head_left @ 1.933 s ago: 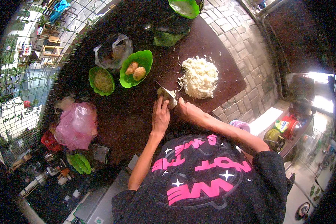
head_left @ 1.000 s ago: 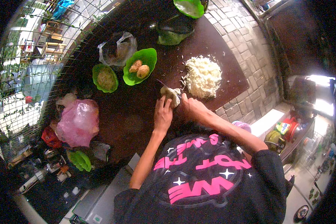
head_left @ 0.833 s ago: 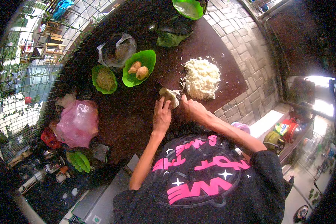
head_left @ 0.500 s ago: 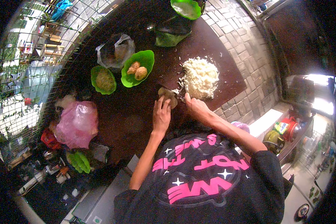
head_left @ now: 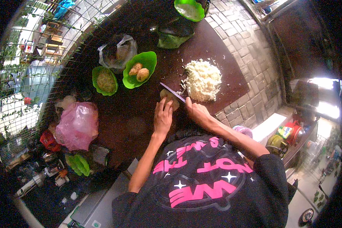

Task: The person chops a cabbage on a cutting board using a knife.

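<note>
My right hand [head_left: 198, 113] is closed round the handle of a knife [head_left: 172, 92], whose blade slants toward the upper left. The blade lies along the far right edge of a light-brown rounded piece [head_left: 169, 98]; whether it touches cannot be made out. My left hand [head_left: 163, 117] presses its fingers on that piece and holds it on the dark brown table [head_left: 129, 114]. Right beside the knife is a large heap of white shreds [head_left: 203, 80], with loose bits scattered round it.
Beyond my left hand stand a green leaf-shaped dish [head_left: 150, 64] with brown lumps, another green dish [head_left: 105, 81] and a clear plastic bag [head_left: 119, 49]. A pink bag [head_left: 78, 125] lies at left. Farther off are a dark green-edged object [head_left: 174, 38] and a green bowl [head_left: 190, 9].
The knife's blade now shows plainly beside the rounded piece, where it was hardly visible before. My right hand has shifted slightly toward me, and my left hand stays on the piece.
</note>
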`<move>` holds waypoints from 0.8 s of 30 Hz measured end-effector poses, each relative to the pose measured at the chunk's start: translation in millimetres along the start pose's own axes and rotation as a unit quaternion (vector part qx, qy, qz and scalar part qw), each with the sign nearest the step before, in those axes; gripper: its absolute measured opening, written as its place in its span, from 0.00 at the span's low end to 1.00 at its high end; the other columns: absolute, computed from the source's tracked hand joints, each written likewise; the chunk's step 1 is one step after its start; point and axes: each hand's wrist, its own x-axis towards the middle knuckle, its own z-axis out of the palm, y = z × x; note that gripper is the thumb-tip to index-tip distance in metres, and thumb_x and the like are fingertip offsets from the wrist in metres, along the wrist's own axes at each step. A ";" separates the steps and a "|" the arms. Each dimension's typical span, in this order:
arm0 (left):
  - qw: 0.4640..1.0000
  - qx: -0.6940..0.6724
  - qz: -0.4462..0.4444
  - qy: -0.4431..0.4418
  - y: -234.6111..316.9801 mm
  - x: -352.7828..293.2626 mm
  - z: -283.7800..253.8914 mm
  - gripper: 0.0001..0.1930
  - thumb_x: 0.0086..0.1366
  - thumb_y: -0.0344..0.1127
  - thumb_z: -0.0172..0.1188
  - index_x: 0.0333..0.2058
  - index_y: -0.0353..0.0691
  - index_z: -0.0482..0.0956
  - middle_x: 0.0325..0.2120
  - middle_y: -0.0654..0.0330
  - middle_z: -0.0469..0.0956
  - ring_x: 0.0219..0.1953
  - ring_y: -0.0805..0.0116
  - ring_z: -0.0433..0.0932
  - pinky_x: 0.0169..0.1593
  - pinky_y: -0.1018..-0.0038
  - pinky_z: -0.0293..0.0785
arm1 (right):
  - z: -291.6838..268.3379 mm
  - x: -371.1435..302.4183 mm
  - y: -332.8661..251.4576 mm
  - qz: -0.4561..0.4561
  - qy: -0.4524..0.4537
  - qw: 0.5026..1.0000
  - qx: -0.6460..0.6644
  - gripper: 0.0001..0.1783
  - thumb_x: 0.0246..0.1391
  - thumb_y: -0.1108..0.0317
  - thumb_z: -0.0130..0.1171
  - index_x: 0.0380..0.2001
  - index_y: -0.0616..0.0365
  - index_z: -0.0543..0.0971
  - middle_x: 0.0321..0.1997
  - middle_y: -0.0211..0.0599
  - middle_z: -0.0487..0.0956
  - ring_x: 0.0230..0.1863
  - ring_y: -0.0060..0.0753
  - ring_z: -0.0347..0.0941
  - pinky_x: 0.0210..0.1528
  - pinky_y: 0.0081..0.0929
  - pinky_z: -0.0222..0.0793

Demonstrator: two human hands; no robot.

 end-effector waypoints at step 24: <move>0.999 0.033 -0.011 0.003 -0.4 -3.1 0.9 0.14 0.62 0.30 0.52 0.48 0.38 0.72 0.53 0.46 0.68 0.55 0.45 0.68 0.62 0.55 0.62 | -12.0 9.2 -13.5 0.010 -0.035 0.998 0.049 0.12 0.53 0.72 0.49 0.37 0.65 0.60 0.24 0.61 0.77 0.28 0.61 0.78 0.25 0.52 0.73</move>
